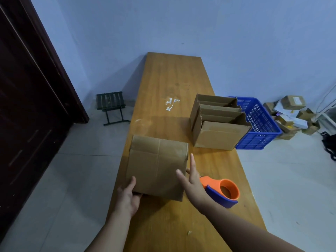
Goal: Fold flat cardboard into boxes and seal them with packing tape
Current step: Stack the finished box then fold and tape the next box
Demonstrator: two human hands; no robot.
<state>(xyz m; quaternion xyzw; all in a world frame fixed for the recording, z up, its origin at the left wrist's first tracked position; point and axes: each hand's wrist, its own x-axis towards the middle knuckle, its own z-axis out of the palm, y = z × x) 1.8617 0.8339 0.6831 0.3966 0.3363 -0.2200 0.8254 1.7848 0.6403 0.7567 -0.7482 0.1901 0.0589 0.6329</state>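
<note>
Wooden table (pixel 174 77), left hand (pixel 127 196) gripping box (pixel 157 166), right hand (pixel 191 180) fingers (pixel 192 161) straight against it, tape dispenser (pixel 224 192) beside

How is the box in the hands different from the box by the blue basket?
The closed brown cardboard box has its flaps folded shut; the open brown cardboard box beside the blue plastic crate gapes upward. The left hand and right hand touch the closed one; no hand touches the open one. Both are plain cardboard.
</note>
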